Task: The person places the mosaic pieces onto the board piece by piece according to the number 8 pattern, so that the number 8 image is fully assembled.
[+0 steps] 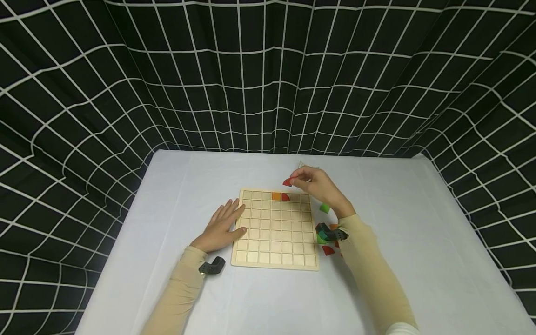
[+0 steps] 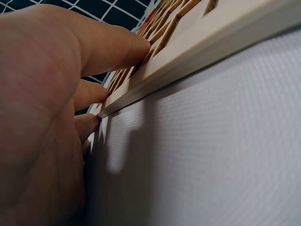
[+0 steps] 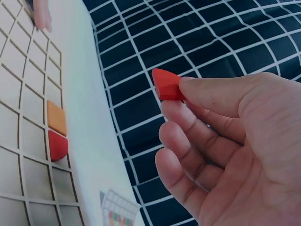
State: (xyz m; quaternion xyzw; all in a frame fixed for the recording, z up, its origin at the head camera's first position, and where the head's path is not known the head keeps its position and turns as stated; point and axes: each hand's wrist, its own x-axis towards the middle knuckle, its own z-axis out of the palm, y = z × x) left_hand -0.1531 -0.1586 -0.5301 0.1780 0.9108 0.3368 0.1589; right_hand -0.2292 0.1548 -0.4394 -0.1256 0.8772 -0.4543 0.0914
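Observation:
A wooden grid board (image 1: 274, 232) lies on the white table, with an orange square (image 1: 276, 196) and a red quarter-round piece (image 1: 285, 197) side by side in its far row. Above the board's far edge, my right hand (image 1: 316, 186) pinches another red curved piece (image 1: 287, 182) between thumb and fingers; the right wrist view shows this red piece (image 3: 165, 84) held clear of the board. My left hand (image 1: 222, 228) rests with fingers spread on the board's left edge. In the left wrist view the fingertips of my left hand (image 2: 51, 94) touch the wooden rim (image 2: 188, 61).
Loose green (image 1: 324, 208), red (image 1: 328, 250) and orange pieces lie right of the board, partly hidden under my right wrist. Behind my right hand is a small printed card, seen in the right wrist view (image 3: 120, 207). A black curtain with white grid lines (image 1: 268, 79) surrounds the table.

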